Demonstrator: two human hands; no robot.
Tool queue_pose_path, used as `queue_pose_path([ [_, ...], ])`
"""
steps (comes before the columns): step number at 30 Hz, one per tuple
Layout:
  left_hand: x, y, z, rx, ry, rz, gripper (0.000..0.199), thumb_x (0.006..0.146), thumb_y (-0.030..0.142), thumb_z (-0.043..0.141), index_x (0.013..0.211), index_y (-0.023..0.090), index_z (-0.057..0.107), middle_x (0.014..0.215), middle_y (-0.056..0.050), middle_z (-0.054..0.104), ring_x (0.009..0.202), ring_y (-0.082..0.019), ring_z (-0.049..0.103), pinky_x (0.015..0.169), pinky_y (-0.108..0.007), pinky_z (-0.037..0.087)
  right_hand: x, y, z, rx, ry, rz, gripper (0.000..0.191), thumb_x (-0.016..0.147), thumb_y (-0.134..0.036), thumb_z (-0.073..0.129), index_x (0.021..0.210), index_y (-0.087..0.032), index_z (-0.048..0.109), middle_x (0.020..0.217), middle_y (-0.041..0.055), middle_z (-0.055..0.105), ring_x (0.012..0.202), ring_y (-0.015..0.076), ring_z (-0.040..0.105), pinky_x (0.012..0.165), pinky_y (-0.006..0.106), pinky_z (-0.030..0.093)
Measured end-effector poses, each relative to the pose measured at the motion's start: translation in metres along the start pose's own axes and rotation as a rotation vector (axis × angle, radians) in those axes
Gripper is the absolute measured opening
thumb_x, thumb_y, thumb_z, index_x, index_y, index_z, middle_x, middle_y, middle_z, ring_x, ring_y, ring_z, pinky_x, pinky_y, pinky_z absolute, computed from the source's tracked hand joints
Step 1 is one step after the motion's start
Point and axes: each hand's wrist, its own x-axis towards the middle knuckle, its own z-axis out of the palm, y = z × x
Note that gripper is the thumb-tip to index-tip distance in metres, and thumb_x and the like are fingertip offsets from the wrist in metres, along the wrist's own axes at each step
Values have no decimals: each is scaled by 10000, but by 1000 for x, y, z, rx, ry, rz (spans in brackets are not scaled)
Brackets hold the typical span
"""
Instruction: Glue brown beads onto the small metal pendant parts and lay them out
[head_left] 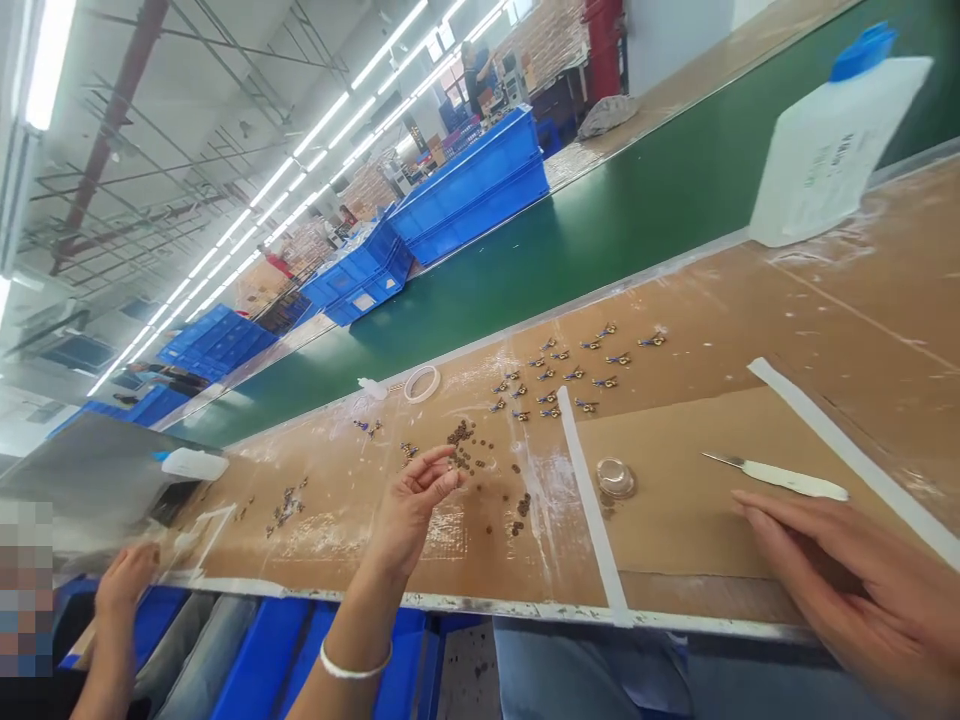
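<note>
My left hand (420, 495), with a white band on its wrist, is closed in a pinch beside a scattered pile of small dark discs (461, 435); what sits between its fingertips is too small to make out. On the right, my right hand (832, 570) hovers over the brown sheet's edge, thumb and fingertips together, their hold not clear. Just above it lies a scalpel-like tool (795, 478) with a pale handle. A small clear round dish (615, 478) stands on the brown sheet (675, 530). Small blue-and-gold parts (574, 373) are spread in rows behind.
A white bottle with a blue cap (817, 150) stands at the back right, near the green belt (637, 200). Blue crates (472, 190) line its far side. A tape roll (422, 384) lies mid-table. Another person's hand (127, 575) is at the far left.
</note>
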Motion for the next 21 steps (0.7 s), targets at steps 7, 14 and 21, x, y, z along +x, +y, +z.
queue_pose_path([
  [7,-15,3,50,-44,-43,-26,298,619,300,891,834,153,746,713,-27,745,688,-152,710,725,-283,590,15,-8,-7,45,90,-118,193,859,-101,638,1026,-196,652,916,3,706,830,110,681,844,223,525],
  [14,-16,8,67,113,-15,143,239,601,214,885,769,173,721,707,17,700,642,-95,658,604,-165,551,10,-6,-3,105,107,-81,262,837,-54,640,1067,-180,642,934,16,699,862,118,673,875,242,529],
  [21,-16,10,75,354,-105,263,115,650,218,837,754,227,788,801,-7,733,752,-125,673,657,-172,559,12,-6,-4,132,89,-53,288,833,-33,629,1085,-174,625,928,29,693,866,125,666,856,256,541],
])
